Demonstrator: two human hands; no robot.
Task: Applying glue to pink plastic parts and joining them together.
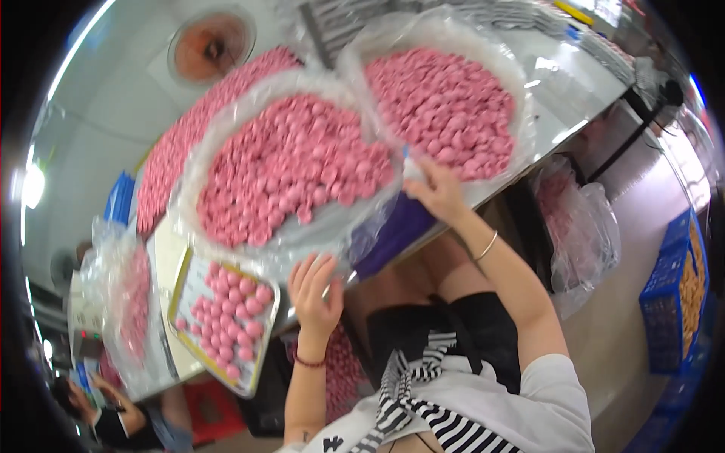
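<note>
- Since they look small, rounded and hard, the pink pieces (pixel 294 158) should be light, maybe slippery; pinch by the rims. Heaped inside the middle bag (pixel 189 177).
- Left hand (pixel 314 291): at that bag's near edge, fingers and thumb apart, looks empty.
- Right hand (pixel 439 192): right of the bag, beside a white, blue-tipped item (pixel 412 167); can't tell if gripping.
- Bag: clear, crinkly, likely limp plastic.
- Tray (pixel 259 355): near-left of the bag, stiff-looking, yellow-edged, rounder pink balls (pixel 226 309).

On the table (pixel 566 94), pink pieces (pixel 294 151) lie in clear plastic (pixel 183 198). The right hand (pixel 440 193) has in its grip a small white object (pixel 411 169). The left hand (pixel 315 297), thumb apart, is near a tray (pixel 196 279) of pink balls (pixel 226 309).
</note>
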